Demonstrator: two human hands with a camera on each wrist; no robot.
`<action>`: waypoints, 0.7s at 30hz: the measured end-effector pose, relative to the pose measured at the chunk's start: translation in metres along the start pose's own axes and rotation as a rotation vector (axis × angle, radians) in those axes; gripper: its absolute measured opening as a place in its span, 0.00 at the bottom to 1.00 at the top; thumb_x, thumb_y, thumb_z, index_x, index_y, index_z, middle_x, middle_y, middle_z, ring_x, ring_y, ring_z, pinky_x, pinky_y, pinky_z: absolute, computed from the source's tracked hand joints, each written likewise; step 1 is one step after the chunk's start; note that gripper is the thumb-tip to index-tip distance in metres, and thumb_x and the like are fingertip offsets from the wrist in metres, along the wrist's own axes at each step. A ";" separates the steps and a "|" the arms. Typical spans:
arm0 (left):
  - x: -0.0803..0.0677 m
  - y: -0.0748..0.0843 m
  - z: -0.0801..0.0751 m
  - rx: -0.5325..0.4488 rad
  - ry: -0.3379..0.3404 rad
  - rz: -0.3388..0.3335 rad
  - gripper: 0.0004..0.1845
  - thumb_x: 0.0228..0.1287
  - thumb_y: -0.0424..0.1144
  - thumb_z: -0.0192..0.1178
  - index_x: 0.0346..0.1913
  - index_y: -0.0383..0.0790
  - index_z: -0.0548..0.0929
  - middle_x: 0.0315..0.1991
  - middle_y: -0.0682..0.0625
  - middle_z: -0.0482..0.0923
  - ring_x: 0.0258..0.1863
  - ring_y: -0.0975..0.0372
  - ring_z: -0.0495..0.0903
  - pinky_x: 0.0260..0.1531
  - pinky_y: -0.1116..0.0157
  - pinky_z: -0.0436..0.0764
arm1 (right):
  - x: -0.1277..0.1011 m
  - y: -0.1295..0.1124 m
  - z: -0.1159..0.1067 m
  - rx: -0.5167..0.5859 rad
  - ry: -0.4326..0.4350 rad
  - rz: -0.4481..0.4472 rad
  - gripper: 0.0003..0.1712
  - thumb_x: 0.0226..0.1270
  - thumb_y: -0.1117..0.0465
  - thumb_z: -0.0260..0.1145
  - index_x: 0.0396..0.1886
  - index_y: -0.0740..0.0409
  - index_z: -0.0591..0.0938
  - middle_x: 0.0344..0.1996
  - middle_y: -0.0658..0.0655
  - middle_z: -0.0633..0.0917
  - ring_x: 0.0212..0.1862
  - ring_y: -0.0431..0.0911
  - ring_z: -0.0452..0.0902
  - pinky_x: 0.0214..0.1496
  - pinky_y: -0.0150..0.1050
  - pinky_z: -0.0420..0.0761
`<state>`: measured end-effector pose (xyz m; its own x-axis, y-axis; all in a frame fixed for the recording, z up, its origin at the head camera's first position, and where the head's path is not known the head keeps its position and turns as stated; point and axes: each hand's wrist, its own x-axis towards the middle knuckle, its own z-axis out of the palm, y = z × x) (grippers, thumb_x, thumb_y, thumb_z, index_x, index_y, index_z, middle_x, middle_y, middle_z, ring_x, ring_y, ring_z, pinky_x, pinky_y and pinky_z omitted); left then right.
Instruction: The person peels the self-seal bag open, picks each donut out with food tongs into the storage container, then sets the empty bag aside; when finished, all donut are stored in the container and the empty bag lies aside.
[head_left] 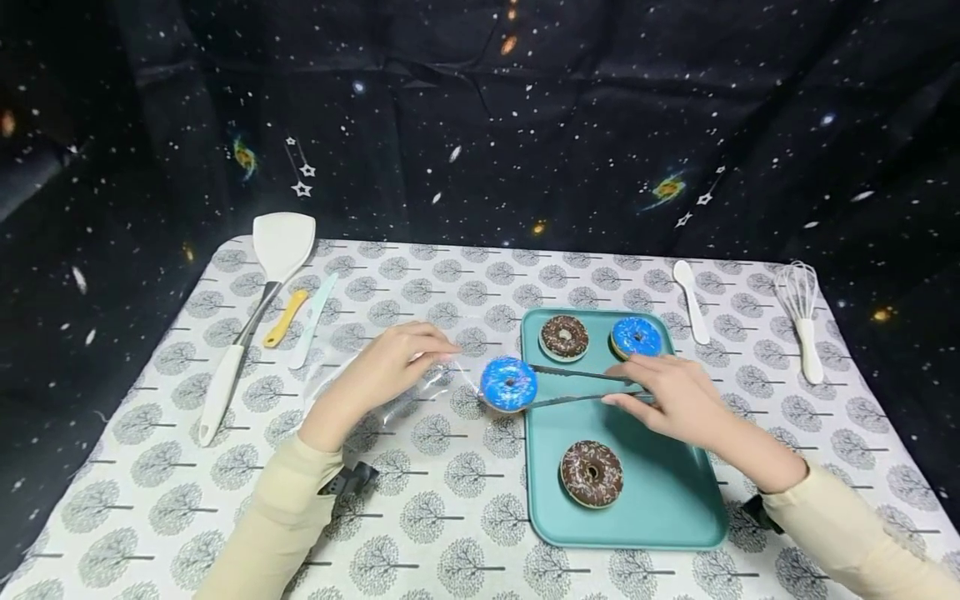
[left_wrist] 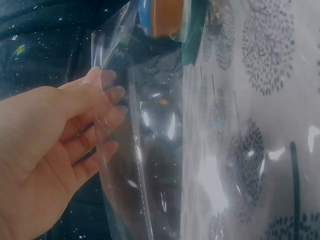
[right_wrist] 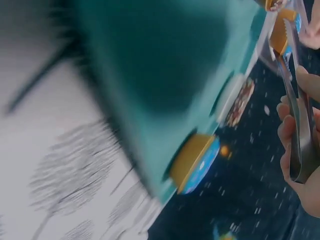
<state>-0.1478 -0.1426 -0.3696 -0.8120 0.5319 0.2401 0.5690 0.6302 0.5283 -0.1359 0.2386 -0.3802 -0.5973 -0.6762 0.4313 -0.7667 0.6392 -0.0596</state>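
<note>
My right hand (head_left: 667,392) grips metal tongs (head_left: 577,387) that clamp a blue-iced donut (head_left: 508,383) just left of the teal tray (head_left: 660,500). My left hand (head_left: 397,362) pinches the edge of a clear plastic bag (head_left: 375,392) lying on the tablecloth, its mouth toward the donut. In the left wrist view the fingers (left_wrist: 100,115) hold the bag film (left_wrist: 150,150) up, with the donut (left_wrist: 162,17) at its top. The right wrist view shows the tongs (right_wrist: 300,125) in my fingers and the tray (right_wrist: 165,75) blurred. On the tray sit two chocolate donuts (head_left: 564,337) (head_left: 591,473) and another blue one (head_left: 636,337).
A white spatula (head_left: 255,308), a yellow-handled tool (head_left: 285,318) and a pale knife (head_left: 311,321) lie at the back left. A white spoon (head_left: 690,300) and a whisk (head_left: 801,317) lie at the back right. Dark starry cloth surrounds the table.
</note>
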 end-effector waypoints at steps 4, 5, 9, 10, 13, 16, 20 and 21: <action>0.000 0.000 -0.001 0.019 -0.009 0.016 0.11 0.62 0.34 0.60 0.47 0.46 0.85 0.44 0.53 0.82 0.47 0.60 0.79 0.53 0.60 0.77 | -0.023 0.008 -0.010 0.035 -0.001 0.088 0.20 0.45 0.52 0.74 0.41 0.49 0.83 0.29 0.44 0.84 0.22 0.34 0.69 0.19 0.27 0.69; 0.000 0.000 -0.001 0.023 -0.013 0.021 0.11 0.62 0.34 0.60 0.47 0.45 0.85 0.44 0.53 0.82 0.47 0.60 0.79 0.53 0.60 0.77 | -0.029 0.010 -0.012 0.042 -0.003 0.113 0.20 0.44 0.53 0.75 0.41 0.48 0.83 0.27 0.42 0.82 0.21 0.34 0.68 0.19 0.27 0.68; 0.001 -0.001 0.001 0.054 -0.043 0.033 0.11 0.62 0.35 0.59 0.46 0.44 0.84 0.45 0.51 0.82 0.47 0.59 0.79 0.54 0.60 0.77 | -0.054 0.014 -0.024 0.043 -0.009 0.209 0.20 0.43 0.55 0.76 0.40 0.46 0.84 0.25 0.38 0.79 0.21 0.31 0.67 0.19 0.27 0.68; 0.002 -0.001 0.002 0.059 -0.052 0.035 0.11 0.63 0.35 0.59 0.46 0.44 0.84 0.45 0.51 0.82 0.47 0.59 0.79 0.54 0.59 0.77 | -0.061 0.015 -0.027 0.043 -0.010 0.230 0.21 0.42 0.55 0.77 0.40 0.47 0.84 0.25 0.38 0.78 0.21 0.31 0.66 0.19 0.27 0.67; 0.002 -0.003 0.003 0.074 -0.073 0.029 0.10 0.63 0.36 0.59 0.45 0.43 0.85 0.44 0.51 0.82 0.47 0.58 0.79 0.55 0.59 0.76 | -0.079 0.018 -0.034 0.040 -0.019 0.278 0.20 0.42 0.56 0.77 0.40 0.47 0.84 0.27 0.40 0.81 0.22 0.29 0.66 0.19 0.27 0.68; 0.002 -0.003 0.004 0.071 -0.088 0.018 0.09 0.62 0.36 0.60 0.44 0.41 0.85 0.43 0.51 0.82 0.46 0.58 0.79 0.54 0.58 0.76 | -0.096 0.020 -0.039 0.047 -0.029 0.315 0.20 0.42 0.57 0.77 0.39 0.47 0.84 0.28 0.41 0.81 0.21 0.29 0.64 0.18 0.26 0.65; 0.002 -0.002 0.005 0.065 -0.110 0.015 0.09 0.62 0.36 0.61 0.43 0.41 0.85 0.42 0.50 0.83 0.46 0.58 0.80 0.54 0.58 0.76 | -0.120 0.021 -0.044 0.024 -0.031 0.360 0.20 0.42 0.56 0.77 0.39 0.46 0.84 0.32 0.40 0.83 0.23 0.30 0.69 0.21 0.24 0.68; 0.002 -0.002 0.006 0.066 -0.114 0.018 0.09 0.62 0.37 0.61 0.42 0.41 0.85 0.42 0.50 0.83 0.46 0.58 0.80 0.54 0.58 0.76 | -0.126 0.021 -0.045 0.015 -0.032 0.372 0.20 0.42 0.56 0.77 0.39 0.45 0.84 0.33 0.41 0.83 0.25 0.31 0.71 0.22 0.25 0.69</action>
<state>-0.1499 -0.1397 -0.3750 -0.7835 0.6023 0.1531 0.5941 0.6537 0.4688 -0.0668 0.3536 -0.3952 -0.8425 -0.4103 0.3490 -0.4993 0.8381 -0.2200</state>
